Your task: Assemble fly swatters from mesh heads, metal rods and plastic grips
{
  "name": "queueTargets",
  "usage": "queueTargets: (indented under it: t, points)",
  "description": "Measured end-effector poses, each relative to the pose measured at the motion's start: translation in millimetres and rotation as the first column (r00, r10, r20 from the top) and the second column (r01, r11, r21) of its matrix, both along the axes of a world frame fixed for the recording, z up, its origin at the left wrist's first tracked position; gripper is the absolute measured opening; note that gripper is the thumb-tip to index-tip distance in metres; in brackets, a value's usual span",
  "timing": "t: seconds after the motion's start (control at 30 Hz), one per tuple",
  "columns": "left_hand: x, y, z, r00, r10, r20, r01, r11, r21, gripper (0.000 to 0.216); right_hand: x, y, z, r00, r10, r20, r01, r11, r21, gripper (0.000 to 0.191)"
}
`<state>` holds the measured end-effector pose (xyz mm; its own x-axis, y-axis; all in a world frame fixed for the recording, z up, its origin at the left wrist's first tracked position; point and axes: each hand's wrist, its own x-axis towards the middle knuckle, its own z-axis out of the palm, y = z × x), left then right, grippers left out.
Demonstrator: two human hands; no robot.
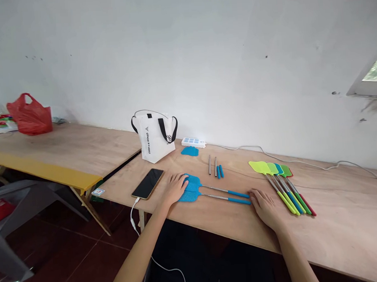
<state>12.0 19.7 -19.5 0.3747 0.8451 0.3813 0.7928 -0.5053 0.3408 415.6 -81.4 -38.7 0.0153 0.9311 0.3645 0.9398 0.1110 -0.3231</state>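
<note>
Two blue fly swatters (210, 192) lie side by side on the wooden table (338, 217), heads to the left, blue handles to the right. My left hand (173, 188) rests flat on the table, fingers stretched out and touching the blue swatter heads (191, 189). My right hand (265, 207) lies palm down, fingers open, its fingertips at the ends of the blue handles (240, 198). Neither hand grips anything.
Several assembled swatters (284, 184) with yellow, blue, green and red handles lie to the right. Loose rods and blue grips (215, 168), a spare blue head (189, 151), a power strip (193, 142), a white tote bag (155, 136) and a charging phone (148, 183) sit behind and left. A red plastic bag (31, 115) is on the far-left table.
</note>
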Motion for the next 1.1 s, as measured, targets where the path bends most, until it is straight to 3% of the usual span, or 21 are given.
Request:
queueTargets:
  t: [1.1]
  points:
    - [-0.3, 0.0, 1.6, 1.000, -0.005, -0.008, 0.005, 1.000, -0.013, 0.037, 3.0, 1.9, 1.9, 0.999, 0.009, 0.038, -0.008, 1.000, -0.028, 0.038]
